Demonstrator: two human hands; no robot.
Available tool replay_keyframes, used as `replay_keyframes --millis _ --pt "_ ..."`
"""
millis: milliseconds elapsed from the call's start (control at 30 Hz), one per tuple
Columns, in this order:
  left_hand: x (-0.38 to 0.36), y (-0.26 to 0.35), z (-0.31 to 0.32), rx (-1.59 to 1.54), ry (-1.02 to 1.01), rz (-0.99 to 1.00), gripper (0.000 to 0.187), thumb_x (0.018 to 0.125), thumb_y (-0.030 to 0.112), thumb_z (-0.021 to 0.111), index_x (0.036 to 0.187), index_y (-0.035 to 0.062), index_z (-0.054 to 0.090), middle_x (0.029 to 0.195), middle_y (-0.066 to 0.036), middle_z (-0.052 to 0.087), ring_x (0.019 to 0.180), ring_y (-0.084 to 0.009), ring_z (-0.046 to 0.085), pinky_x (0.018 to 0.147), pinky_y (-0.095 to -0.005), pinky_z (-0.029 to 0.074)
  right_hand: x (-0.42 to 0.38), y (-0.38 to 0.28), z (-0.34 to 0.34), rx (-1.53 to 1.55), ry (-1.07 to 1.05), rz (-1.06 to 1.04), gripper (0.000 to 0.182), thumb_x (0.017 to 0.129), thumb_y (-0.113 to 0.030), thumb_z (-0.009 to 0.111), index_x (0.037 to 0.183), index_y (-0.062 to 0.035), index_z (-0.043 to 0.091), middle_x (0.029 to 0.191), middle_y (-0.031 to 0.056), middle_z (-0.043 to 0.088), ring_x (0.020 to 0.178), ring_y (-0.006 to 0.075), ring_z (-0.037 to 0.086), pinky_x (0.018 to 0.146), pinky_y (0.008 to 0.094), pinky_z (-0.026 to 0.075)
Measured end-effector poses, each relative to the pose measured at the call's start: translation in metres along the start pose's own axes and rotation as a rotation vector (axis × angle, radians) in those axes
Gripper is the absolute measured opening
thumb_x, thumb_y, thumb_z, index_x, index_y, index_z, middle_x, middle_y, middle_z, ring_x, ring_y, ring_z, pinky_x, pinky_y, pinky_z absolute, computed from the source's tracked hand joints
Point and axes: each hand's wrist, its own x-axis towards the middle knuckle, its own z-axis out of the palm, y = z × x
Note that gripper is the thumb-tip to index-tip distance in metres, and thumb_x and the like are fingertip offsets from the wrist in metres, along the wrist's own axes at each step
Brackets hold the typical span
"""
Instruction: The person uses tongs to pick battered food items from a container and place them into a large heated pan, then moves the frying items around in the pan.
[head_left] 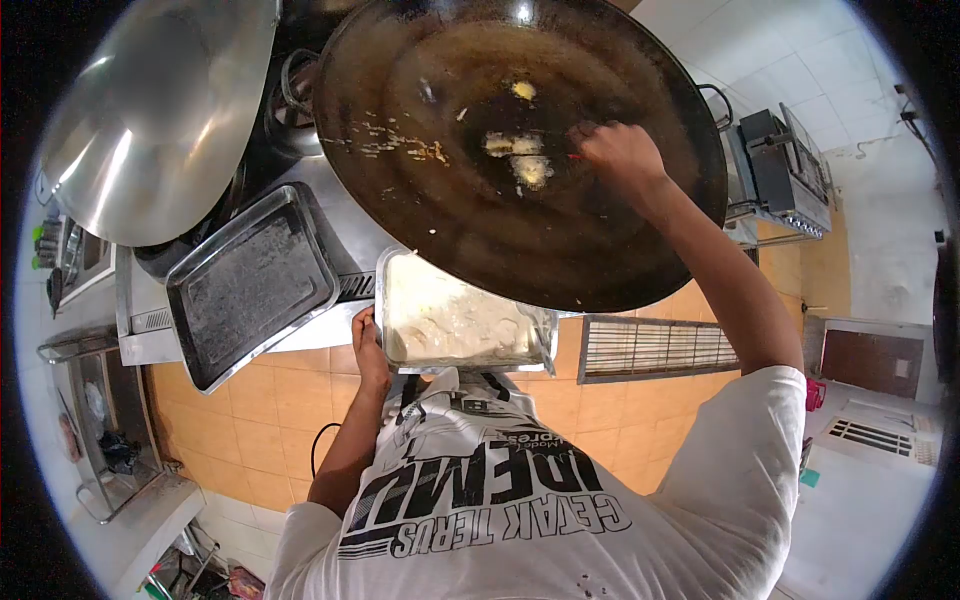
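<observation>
A wide dark wok (pixel 480 235) with oil in its middle fills the upper centre. Small pale pieces of food (pixel 531 172) lie in the oil, and crumbs stick to the wok's left side. Over the wok, my right hand (pixel 622 158) is closed in a fist-like grip. A small red bit shows at its fingers; what it holds is too small to name. My left hand (pixel 369 350) grips the left edge of a metal tray (pixel 382 300) at the wok's near side. Thick pale batter (pixel 450 325) fills that tray.
A dark baking tray (pixel 255 285) lies to the left on the steel counter. Behind it leans a large steel lid or bowl (pixel 165 110). A floor grate (pixel 650 348) lies right of the batter tray. Kitchen equipment (pixel 785 165) stands at the far right.
</observation>
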Motion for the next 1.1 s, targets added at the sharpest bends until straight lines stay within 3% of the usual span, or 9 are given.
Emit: replay_keyframes --millis 267,367,467,567,667,767,867,1100 --pt "-0.001 0.001 0.001 -0.001 -0.002 0.022 0.02 0.096 0.01 0.036 0.108 0.0051 0.051 0.104 -0.004 0.053 0.095 -0.0133 0.047 0.089 -0.0267 0.037 0.002 0.008 -0.009 0.099 -0.177 0.152 0.032 0.077 -0.017 0.063 0.108 -0.0162 0.062 0.09 0.0082 0.064 0.081 0.0283 0.065 0.068 0.04 0.053" --pt "0.001 0.0 -0.001 -0.012 -0.002 -0.006 0.019 0.096 0.01 0.036 0.108 0.0052 0.052 0.104 -0.004 0.053 0.096 -0.0132 0.047 0.089 -0.0266 0.037 0.0 0.025 0.01 0.13 -0.116 0.213 0.037 0.073 -0.024 0.069 0.11 -0.0194 0.064 0.089 0.0091 0.066 0.08 0.0295 0.065 0.071 0.0421 0.053" --pt "-0.001 0.002 0.001 0.003 0.012 -0.002 0.019 0.097 0.011 0.037 0.108 0.0053 0.052 0.104 -0.004 0.053 0.095 -0.0131 0.047 0.088 -0.0265 0.037 -0.003 0.041 0.016 0.378 -0.115 0.327 0.04 0.071 -0.027 0.072 0.109 -0.0183 0.066 0.087 0.0105 0.068 0.08 0.0309 0.065 0.071 0.0412 0.052" --pt "-0.001 0.0 -0.001 0.055 0.017 0.009 0.02 0.097 0.013 0.037 0.108 0.0058 0.051 0.104 -0.004 0.052 0.095 -0.0129 0.047 0.088 -0.0264 0.037 -0.006 0.064 0.05 0.599 -0.166 0.364 0.045 0.071 -0.041 0.072 0.106 -0.0133 0.068 0.081 0.0128 0.067 0.08 0.0291 0.066 0.076 0.0424 0.052" --pt "-0.004 0.006 0.005 0.008 0.021 -0.016 0.02 0.098 0.014 0.037 0.109 0.0063 0.052 0.104 -0.003 0.052 0.095 -0.0127 0.047 0.088 -0.0264 0.037 -0.009 0.073 0.067 0.857 -0.304 0.501 0.045 0.072 -0.035 0.075 0.11 -0.013 0.067 0.072 0.0061 0.066 0.062 0.0155 0.062 0.059 0.0295 0.048" --pt "-0.005 0.009 0.007 0.023 0.036 -0.019 0.02 0.098 0.014 0.037 0.109 0.0067 0.051 0.104 -0.003 0.053 0.095 -0.0124 0.047 0.088 -0.0266 0.037 -0.017 0.08 0.092 1.204 -0.338 0.585 0.042 0.075 -0.041 0.072 0.104 -0.0105 0.069 0.066 0.0071 0.063 0.057 0.0156 0.06 0.055 0.0315 0.048" --pt "-0.006 0.012 0.01 0.009 0.031 -0.023 0.02 0.098 0.014 0.037 0.109 0.0063 0.051 0.104 -0.003 0.053 0.094 -0.012 0.047 0.088 -0.0263 0.037 -0.022 0.077 0.107 1.335 -0.314 0.628 0.039 0.077 -0.038 0.071 0.101 -0.0078 0.069 0.061 0.0033 0.06 0.05 0.0112 0.054 0.045 0.0277 0.043" --pt "-0.005 0.009 0.007 -0.013 0.016 -0.019 0.019 0.097 0.012 0.037 0.109 0.0053 0.05 0.103 -0.004 0.053 0.093 -0.0117 0.048 0.087 -0.0256 0.038 -0.023 0.075 0.084 1.344 -0.374 0.724 0.036 0.078 -0.037 0.069 0.094 -0.0049 0.068 0.06 0.0033 0.058 0.046 0.0102 0.051 0.039 0.0262 0.038"
